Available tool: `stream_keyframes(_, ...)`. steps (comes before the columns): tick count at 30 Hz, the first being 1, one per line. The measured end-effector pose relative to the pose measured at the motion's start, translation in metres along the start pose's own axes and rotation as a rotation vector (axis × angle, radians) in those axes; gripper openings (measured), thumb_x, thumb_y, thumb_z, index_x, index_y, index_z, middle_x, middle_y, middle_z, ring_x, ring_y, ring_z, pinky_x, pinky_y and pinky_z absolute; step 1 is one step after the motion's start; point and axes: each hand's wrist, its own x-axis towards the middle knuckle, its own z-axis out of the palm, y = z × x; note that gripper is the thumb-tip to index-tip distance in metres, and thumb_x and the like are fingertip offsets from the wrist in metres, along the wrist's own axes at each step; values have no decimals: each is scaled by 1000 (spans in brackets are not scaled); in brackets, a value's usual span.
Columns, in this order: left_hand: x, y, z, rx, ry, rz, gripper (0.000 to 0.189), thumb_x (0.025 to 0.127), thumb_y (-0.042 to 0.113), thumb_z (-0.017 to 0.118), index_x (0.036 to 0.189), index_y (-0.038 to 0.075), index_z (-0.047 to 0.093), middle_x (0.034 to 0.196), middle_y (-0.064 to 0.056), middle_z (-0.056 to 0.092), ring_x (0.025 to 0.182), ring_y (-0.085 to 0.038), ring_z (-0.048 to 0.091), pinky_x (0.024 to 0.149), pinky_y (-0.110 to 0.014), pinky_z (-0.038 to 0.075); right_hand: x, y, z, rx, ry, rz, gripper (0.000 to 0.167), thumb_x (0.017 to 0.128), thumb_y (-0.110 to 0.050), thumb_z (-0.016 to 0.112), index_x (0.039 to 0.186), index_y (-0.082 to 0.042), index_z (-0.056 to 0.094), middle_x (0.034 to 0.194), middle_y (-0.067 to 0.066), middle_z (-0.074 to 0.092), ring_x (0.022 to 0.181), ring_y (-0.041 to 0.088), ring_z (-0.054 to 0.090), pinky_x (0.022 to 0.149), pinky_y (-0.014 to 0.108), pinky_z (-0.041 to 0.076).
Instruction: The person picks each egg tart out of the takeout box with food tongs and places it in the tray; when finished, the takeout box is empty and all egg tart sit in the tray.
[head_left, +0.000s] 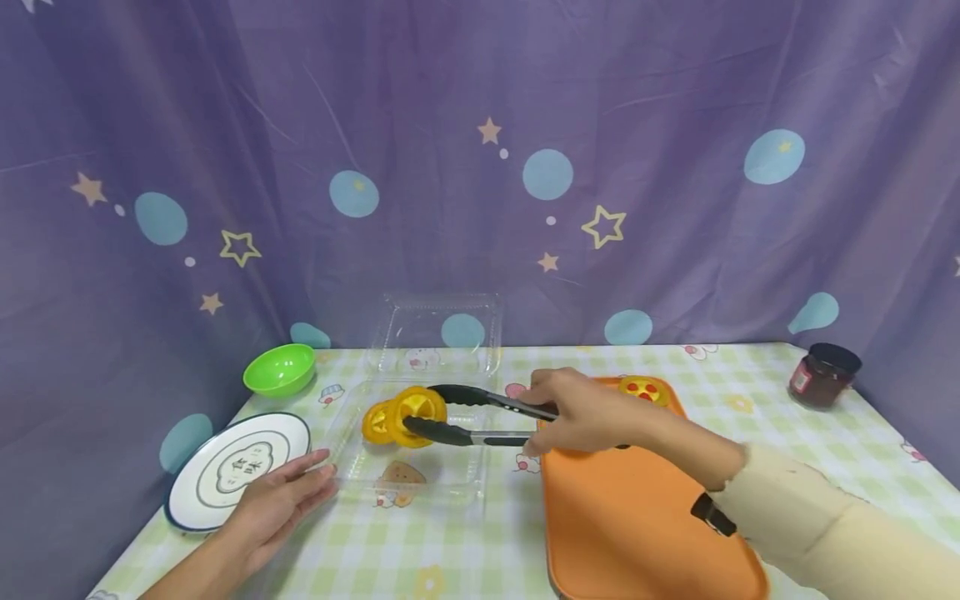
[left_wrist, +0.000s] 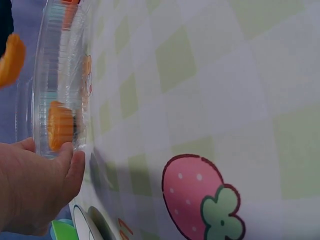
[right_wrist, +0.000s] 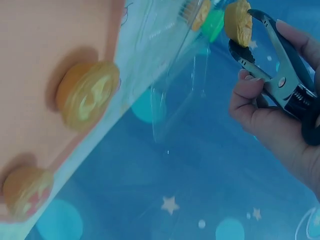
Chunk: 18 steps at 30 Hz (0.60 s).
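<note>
My right hand (head_left: 581, 408) grips metal tongs (right_wrist: 277, 75) with black tips. Between the tips is a yellow egg tart (head_left: 417, 417), held up over a clear plastic box (head_left: 450, 479). A second egg tart (head_left: 377, 422) sits inside the box at its left side, partly overlapped by the held one in the head view. My left hand (head_left: 288, 492) has its fingers extended, the fingertips at the box's near left side. In the left wrist view, the tart in the box (left_wrist: 61, 126) shows through the clear wall, just beyond those fingers.
The box's clear lid (head_left: 438, 333) stands raised at the back. An orange tray (head_left: 615, 517) on the right carries a red-dotted tart (head_left: 643, 389) and another tart (right_wrist: 87, 95). A white plate (head_left: 202, 492) and green bowl (head_left: 281, 371) are left; a dark jar (head_left: 823, 377) stands far right.
</note>
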Motion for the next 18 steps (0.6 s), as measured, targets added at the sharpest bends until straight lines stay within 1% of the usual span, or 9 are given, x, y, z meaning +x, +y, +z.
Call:
stream_keyframes(2,1,0,0,-1,0,-2,63,95,10,60,144,-12,27,141,-16,41,98,-10,64,96,-29,54,-10,2,-6,-14,10,3,43,79,-24,76,119,-9,68,81,3,46,67,14,38,54,22,33)
stream_keyframes(4,1,-1,-1,-1,1,-2,63,95,10,60,144,-12,27,145,-18,37,98,-10,64,95,-29,54,-21,4,-11,-20,15,6,35,79,-24,76,112,-16,70,81,1,46,68,14,40,54,22,35)
stream_keyframes(7,2,-2,-1,1,-5,4,64,95,10,60,144,-12,26,145,-19,36,98,-10,64,95,-29,54,-37,8,-19,-20,22,32,37,78,-28,77,113,-18,70,84,1,49,72,15,44,56,22,39)
stream_keyframes(10,2,-1,-1,-1,-3,4,63,95,9,60,144,-12,26,144,-18,37,97,-10,63,96,-29,54,-57,13,-26,4,28,67,52,79,-34,77,124,-10,65,96,3,55,79,17,49,58,24,44)
stream_keyframes(12,2,0,-1,-3,-2,-5,63,96,9,60,145,-11,27,145,-19,35,98,-10,63,96,-29,54,-71,16,-30,9,33,96,60,80,-39,76,129,-7,61,112,6,58,96,22,54,69,29,52)
stream_keyframes(13,2,0,-1,-4,-6,-6,63,96,9,59,145,-11,26,147,-22,32,98,-10,63,96,-30,54,-78,19,-31,6,33,101,61,80,-40,76,129,-7,61,113,7,58,96,23,54,70,31,52)
stream_keyframes(15,2,1,-1,-6,-7,-13,64,95,10,60,145,-11,26,149,-24,28,98,-10,63,97,-30,53,-93,23,-32,7,30,122,63,81,-43,75,130,-7,60,129,14,55,115,32,52,84,41,54)
stream_keyframes(17,1,1,-1,-8,-9,-14,65,95,10,61,145,-11,26,151,-24,25,99,-10,63,97,-30,53,-107,30,-31,6,26,128,61,81,-43,74,129,-8,61,136,18,50,124,38,47,91,47,53)
stream_keyframes(18,1,1,-1,-9,-7,-14,65,95,10,61,145,-11,26,150,-24,28,99,-10,64,97,-30,53,-114,34,-29,15,22,123,59,82,-41,74,129,-8,61,130,18,54,119,34,52,85,43,55)
